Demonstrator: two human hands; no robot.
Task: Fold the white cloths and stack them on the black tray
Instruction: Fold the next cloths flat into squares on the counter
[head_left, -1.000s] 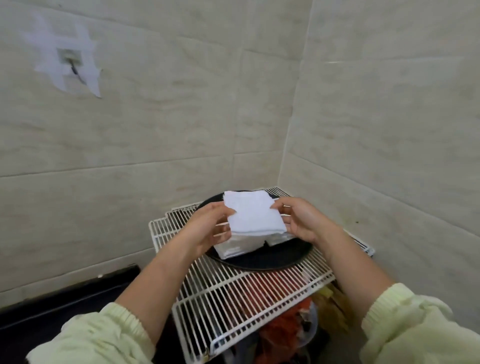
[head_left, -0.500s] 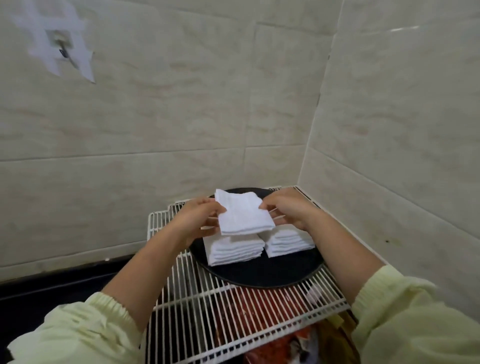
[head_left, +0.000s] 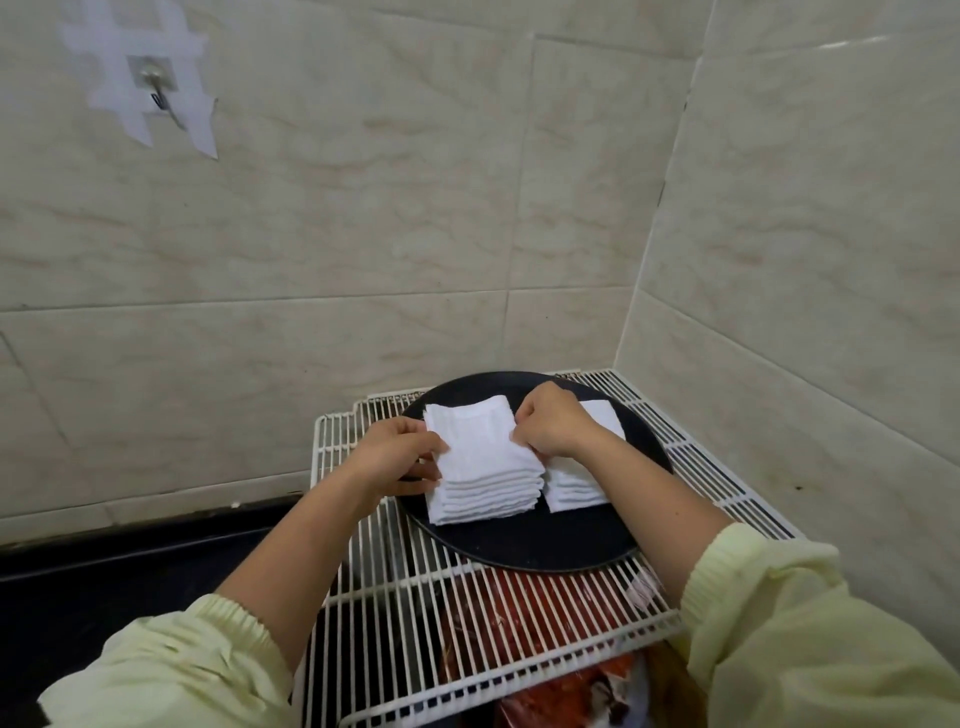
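A folded cloth (head_left: 480, 441) is held flat atop a stack (head_left: 483, 501).
Lengthwise front-to-back, its sides are pinched by left hand (head_left: 402, 457) and right hand (head_left: 550, 426).

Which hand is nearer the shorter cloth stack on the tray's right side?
Right. The right hand lies over the shorter stack while pinching the taller stack's right edge; the left hand grips its left edge.

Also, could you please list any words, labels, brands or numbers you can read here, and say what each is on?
None can be read.
On the white wire rack, a small pale tag: too blurred to read.
Under the rack, a red printed bag: print too blurred.
On the folded white cloths and the round black tray: no markings visible.
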